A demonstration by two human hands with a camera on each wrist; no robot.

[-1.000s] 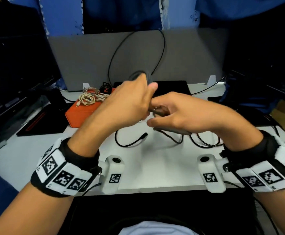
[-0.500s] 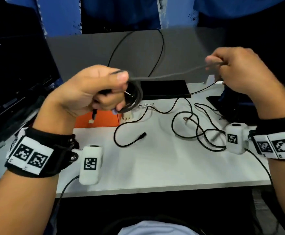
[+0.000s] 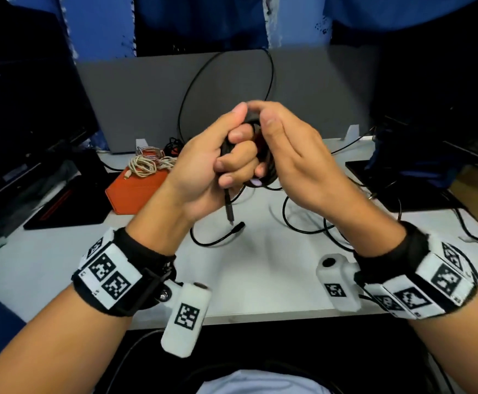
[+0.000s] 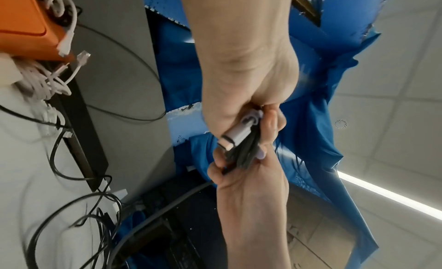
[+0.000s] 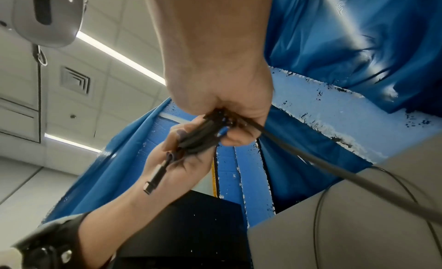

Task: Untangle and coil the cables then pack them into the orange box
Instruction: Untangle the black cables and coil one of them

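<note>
1. Black cable (image 3: 263, 166), wound in loops, is held up above the table (image 3: 260, 268) between both hands.
2. Left hand (image 3: 203, 166) has its fingers curled round the loops; the plug (image 3: 229, 213) hangs below it.
3. Right hand (image 3: 297, 160) pinches the cable at the top of the coil.
4. Orange box (image 3: 135, 191) sits far left, a beige cable bundle (image 3: 146, 163) on it.
5. More black cables (image 3: 303, 220) lie loose on the table to the right.

Grey partition board (image 3: 146, 89) behind white desk (image 3: 260, 265); blue curtain (image 3: 203, 21) beyond; black tray (image 3: 61, 211) left.
</note>
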